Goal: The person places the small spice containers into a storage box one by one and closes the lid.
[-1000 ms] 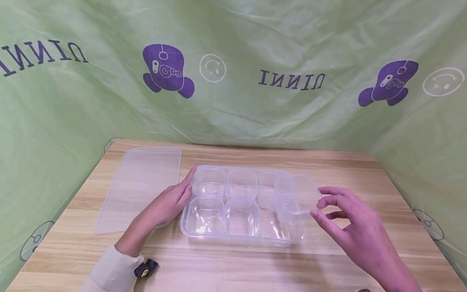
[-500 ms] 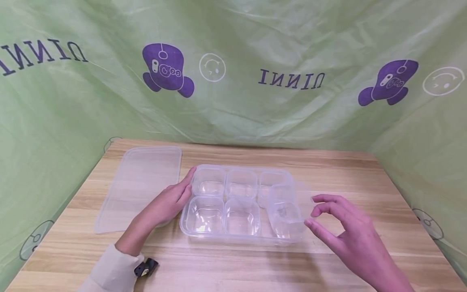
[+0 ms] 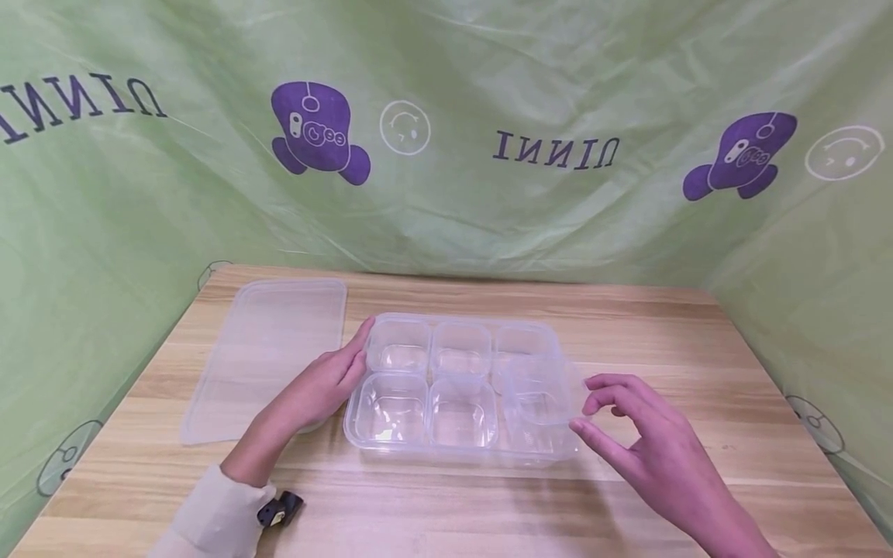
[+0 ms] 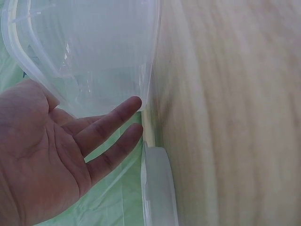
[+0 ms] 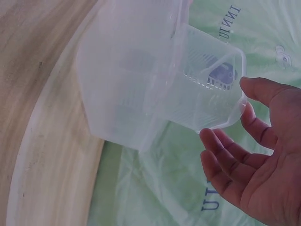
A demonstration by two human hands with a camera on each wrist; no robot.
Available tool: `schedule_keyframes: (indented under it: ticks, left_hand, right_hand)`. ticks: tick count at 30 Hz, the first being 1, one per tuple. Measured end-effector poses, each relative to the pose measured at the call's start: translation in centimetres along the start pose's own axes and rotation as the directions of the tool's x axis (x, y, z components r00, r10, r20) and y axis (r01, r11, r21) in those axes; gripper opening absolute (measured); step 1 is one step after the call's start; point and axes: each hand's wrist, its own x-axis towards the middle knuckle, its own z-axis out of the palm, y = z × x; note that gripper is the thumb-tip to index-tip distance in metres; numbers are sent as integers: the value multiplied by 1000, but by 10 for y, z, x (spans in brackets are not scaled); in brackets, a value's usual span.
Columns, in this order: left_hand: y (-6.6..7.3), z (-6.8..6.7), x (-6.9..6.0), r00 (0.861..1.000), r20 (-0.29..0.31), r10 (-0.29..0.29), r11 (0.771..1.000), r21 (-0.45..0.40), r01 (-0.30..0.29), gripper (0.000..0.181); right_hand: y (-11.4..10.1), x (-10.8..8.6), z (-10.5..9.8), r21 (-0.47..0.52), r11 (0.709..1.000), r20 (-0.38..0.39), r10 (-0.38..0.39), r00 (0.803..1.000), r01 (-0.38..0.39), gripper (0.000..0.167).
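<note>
A large clear plastic box point(image 3: 453, 449) sits on the wooden table, with several small clear square containers point(image 3: 394, 411) inside in two rows. My left hand point(image 3: 333, 385) rests against its left side; in the left wrist view the fingers point(image 4: 106, 127) are extended beside the box wall. Between thumb and fingertips, my right hand point(image 3: 649, 449) pinches the rim of another small container point(image 5: 207, 80). That container is tilted, partly inside the front right slot of the box, its rim sticking up above the box edge in the right wrist view.
A flat translucent lid point(image 3: 272, 356) lies on the table to the left of the box, behind the left forearm. A green printed curtain point(image 3: 446, 225) encloses the table point(image 3: 432, 511) at the back and sides.
My right hand has moved left and toward me, lowering the small container from above the box's right edge into the front right slot. The left hand has stayed in place.
</note>
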Motion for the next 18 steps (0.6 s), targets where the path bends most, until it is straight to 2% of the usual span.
schedule_keyframes:
  ticks: [18]
  left_hand:
    - [-1, 0, 1, 1000, 3, -7, 1000, 3, 7, 61]
  right_hand:
    - [5, -3, 16, -56, 998, 45, 1, 999, 1, 41]
